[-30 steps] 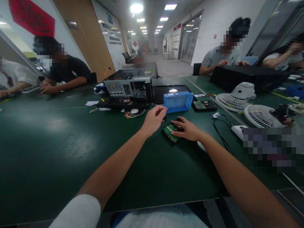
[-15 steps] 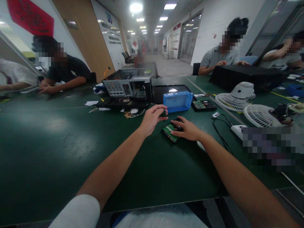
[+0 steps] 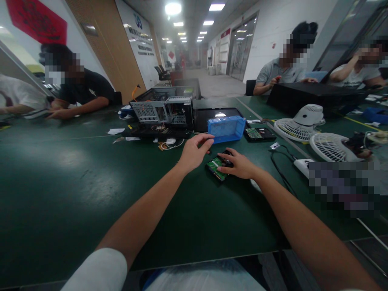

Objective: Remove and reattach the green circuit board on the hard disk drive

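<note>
A hard drive (image 3: 216, 166) lies on the green table, its green circuit board facing up. My right hand (image 3: 241, 165) grips it from the right, with thumb and fingers over its black upper part and hiding some of it. Just left of the drive, my left hand (image 3: 195, 153) hovers with thumb and forefinger pinched together. Whatever may be between those fingertips is too small to make out. Right behind my left fingertips stands a blue plastic box (image 3: 226, 128), tipped on its side with its open face toward me.
Behind the box are an opened computer case (image 3: 163, 111) and a black panel (image 3: 216, 115). Another hard drive (image 3: 260, 134) lies right of the box. Two white fans (image 3: 329, 146), a power strip (image 3: 303, 165) and cables occupy the right. Other people sit across the table.
My left thumb and fingers have closed from a spread pose into a pinch. My right hand stays on the hard drive, which has not visibly moved.
</note>
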A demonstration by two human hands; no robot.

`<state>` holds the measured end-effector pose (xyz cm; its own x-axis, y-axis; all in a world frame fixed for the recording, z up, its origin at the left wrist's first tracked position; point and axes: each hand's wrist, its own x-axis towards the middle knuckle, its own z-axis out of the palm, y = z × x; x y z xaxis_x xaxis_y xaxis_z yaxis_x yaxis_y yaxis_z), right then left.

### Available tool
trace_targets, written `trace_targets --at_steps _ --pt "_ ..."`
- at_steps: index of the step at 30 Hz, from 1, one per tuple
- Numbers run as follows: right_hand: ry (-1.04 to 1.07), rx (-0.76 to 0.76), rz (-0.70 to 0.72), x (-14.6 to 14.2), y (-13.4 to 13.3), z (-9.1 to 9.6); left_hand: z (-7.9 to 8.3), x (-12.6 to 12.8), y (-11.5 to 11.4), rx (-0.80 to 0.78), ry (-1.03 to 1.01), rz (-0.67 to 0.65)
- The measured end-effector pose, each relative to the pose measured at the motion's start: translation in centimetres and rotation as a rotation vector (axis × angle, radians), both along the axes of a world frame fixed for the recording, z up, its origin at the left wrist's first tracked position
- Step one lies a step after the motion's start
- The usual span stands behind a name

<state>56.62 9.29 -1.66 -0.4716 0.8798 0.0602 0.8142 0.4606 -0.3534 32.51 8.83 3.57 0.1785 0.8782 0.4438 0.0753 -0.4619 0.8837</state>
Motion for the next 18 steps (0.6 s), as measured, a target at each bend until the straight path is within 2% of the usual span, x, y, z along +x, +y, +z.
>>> trace_targets --at_steps 5,13,18 --pt "-0.002 0.001 0.0 0.1 0.1 -0.1 0.5 -0.3 -0.5 0.211 0.207 0.086" --pt "-0.016 0.014 -0.002 0.1 0.1 -0.3 -0.9 -0.6 0.4 0.242 0.376 0.022" --pt "-0.023 0.011 -0.003 0.0 0.0 0.0 0.0 -1.4 0.5 0.281 0.43 0.044"
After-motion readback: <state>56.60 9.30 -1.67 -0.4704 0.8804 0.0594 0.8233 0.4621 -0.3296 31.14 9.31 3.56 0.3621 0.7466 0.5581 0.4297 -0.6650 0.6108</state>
